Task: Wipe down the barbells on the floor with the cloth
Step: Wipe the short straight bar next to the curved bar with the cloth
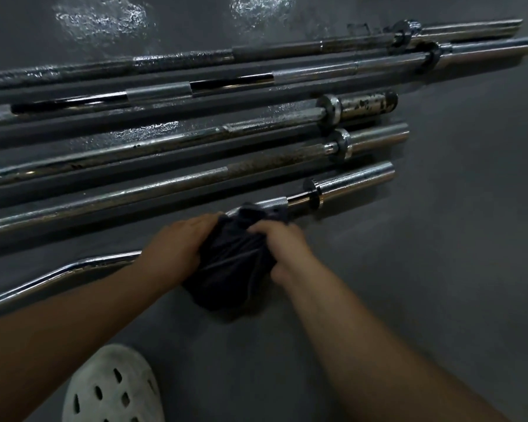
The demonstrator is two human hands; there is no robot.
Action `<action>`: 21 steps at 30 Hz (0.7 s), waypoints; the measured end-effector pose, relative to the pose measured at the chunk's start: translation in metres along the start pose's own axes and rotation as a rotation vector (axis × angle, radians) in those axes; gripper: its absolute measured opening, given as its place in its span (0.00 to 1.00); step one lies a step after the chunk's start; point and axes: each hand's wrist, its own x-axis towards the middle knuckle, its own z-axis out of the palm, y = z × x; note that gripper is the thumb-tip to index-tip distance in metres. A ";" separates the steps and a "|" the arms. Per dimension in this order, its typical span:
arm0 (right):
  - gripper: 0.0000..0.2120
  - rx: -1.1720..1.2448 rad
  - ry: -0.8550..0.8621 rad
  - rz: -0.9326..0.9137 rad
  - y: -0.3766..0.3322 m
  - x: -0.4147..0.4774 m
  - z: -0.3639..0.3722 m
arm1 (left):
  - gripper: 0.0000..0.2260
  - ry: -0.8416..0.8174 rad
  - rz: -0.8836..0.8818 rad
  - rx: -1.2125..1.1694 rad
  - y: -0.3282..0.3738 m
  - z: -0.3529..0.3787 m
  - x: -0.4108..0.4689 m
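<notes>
So the cloth is bunched and gripped by left hand and right hand over the nearest barbell on the floor, mid-wipe, with a slide along it probably needed next.

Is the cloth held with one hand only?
No, both the left hand and the right hand grip the dark cloth at the nearest barbell.

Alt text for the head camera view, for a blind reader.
A left hand and right hand grip a dark cloth bunched over the nearest barbell, a curved chrome one. Several straight barbells lie side by side beyond it on the grey floor; a white perforated shoe shows below.
</notes>
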 end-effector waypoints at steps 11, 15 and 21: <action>0.29 -1.296 -0.105 -0.816 -0.027 0.026 -0.025 | 0.33 0.061 0.114 0.100 -0.007 0.004 -0.002; 0.34 -1.414 0.106 -0.725 -0.006 0.011 -0.021 | 0.34 0.054 0.085 0.083 -0.008 0.006 0.000; 0.23 -1.501 0.061 -0.839 -0.037 0.025 -0.032 | 0.31 0.031 0.108 0.049 -0.014 0.007 -0.002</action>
